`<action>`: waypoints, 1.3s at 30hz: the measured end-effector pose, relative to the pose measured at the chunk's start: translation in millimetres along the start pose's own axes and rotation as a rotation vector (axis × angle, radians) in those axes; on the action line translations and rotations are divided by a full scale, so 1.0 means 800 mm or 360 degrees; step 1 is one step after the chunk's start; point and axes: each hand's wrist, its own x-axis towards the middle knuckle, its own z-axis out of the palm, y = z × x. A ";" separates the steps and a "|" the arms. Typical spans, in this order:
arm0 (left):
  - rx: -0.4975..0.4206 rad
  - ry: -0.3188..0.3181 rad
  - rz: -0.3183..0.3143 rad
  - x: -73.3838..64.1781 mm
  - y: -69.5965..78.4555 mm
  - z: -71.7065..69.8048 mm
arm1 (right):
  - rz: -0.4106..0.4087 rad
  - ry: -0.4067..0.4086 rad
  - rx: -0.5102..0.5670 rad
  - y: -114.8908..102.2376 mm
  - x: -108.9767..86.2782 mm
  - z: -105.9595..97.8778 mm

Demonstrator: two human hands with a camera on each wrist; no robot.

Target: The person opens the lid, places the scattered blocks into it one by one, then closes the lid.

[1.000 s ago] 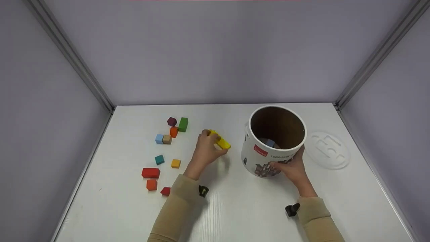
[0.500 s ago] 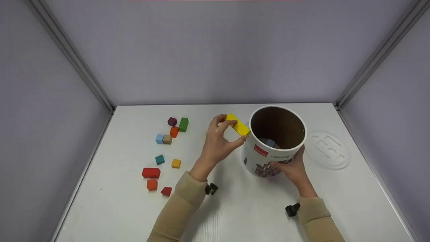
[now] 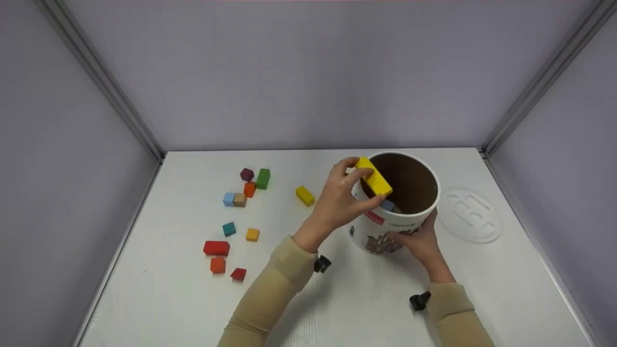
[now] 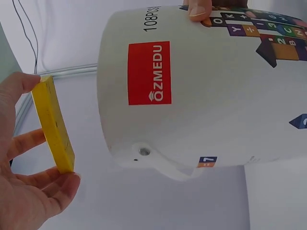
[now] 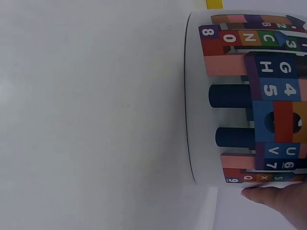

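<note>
My left hand (image 3: 340, 196) pinches a long yellow block (image 3: 374, 177) between thumb and fingers, over the left rim of a white bucket (image 3: 359, 236). In the left wrist view the yellow block (image 4: 52, 124) is held at its two ends, just off the bucket's mouth. My right hand (image 3: 418, 245) grips the bucket low on its right side, thumb on the printed front and the other fingers behind the wall. Inside the bucket a blue-grey block (image 3: 387, 205) shows at the bottom. The right wrist view has the thumb of my right hand (image 5: 276, 199) against the bucket's printed wall.
A second yellow block (image 3: 305, 196) lies left of the bucket. Several coloured blocks are spread farther left, among them a green block (image 3: 263, 179), a teal cube (image 3: 229, 229) and a long red block (image 3: 216, 248). A clear round lid (image 3: 471, 215) lies to the right.
My left hand has lifted the yellow block and carried it rightward to the bucket's mouth, uncovering the second yellow block on the table. My right hand and the bucket stay in place.
</note>
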 end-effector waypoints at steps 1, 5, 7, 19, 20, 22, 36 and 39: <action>0.0012 -0.0009 0.0007 0.001 0.001 0.002 | 0.0005 0.0001 0.0002 0.000 0.000 0.000; 0.0051 -0.0041 0.0032 0.006 0.004 0.013 | 0.0019 -0.0001 0.0002 0.001 -0.001 0.000; 0.0075 -0.0056 0.0048 0.008 0.005 0.018 | 0.0023 0.0000 0.0001 0.001 -0.001 0.000; 0.0168 -0.0172 0.0021 0.005 -0.015 0.034 | -0.0134 -0.0023 0.0083 0.010 0.003 0.002; 0.0191 -0.0152 0.0027 0.002 -0.018 0.033 | -0.0147 -0.0024 0.0087 0.011 0.003 0.002; 0.0228 -0.0102 0.0049 -0.002 -0.025 0.033 | -0.0169 -0.0024 0.0108 0.012 0.003 0.002; 0.0241 -0.0096 -0.0461 -0.044 -0.098 0.038 | -0.0123 -0.0015 0.0124 0.007 0.002 0.002; 0.0312 -0.0189 -0.0611 -0.055 -0.118 0.042 | -0.0125 -0.0019 0.0126 0.007 0.002 0.002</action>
